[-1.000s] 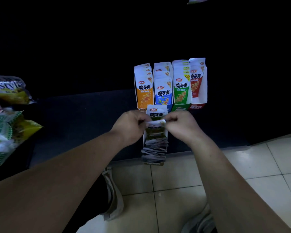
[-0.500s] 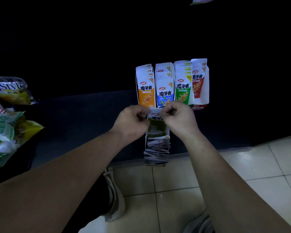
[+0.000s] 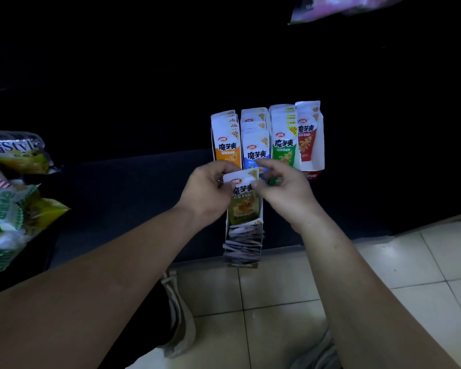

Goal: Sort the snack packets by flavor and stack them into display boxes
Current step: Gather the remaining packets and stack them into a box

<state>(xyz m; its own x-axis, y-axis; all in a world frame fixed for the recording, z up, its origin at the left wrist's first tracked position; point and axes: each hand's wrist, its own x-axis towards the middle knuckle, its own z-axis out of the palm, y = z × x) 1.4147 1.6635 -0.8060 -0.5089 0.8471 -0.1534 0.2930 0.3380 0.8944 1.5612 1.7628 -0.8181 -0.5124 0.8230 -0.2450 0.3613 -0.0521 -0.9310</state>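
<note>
A narrow white display box (image 3: pixel 227 235) lies on the dark shelf, its near end over the shelf edge, with several olive-green snack packets stacked inside. I hold one olive-green packet (image 3: pixel 243 206) upright over the box's far end. My left hand (image 3: pixel 205 190) pinches its top left corner and my right hand (image 3: pixel 285 187) pinches its top right corner. Behind stand four filled boxes side by side: orange (image 3: pixel 226 145), blue (image 3: pixel 254 145), green (image 3: pixel 282 145) and red (image 3: pixel 310 139).
Large green and yellow snack bags (image 3: pixel 8 187) are piled at the left edge of the shelf. Another bag (image 3: pixel 338 6) hangs at the top right. Pale floor tiles (image 3: pixel 410 275) lie below the shelf, with my shoes (image 3: pixel 179 315) on them.
Both hands have lifted the olive-green packet's top away from the stack and further from me, so it now stands upright with its front showing.
</note>
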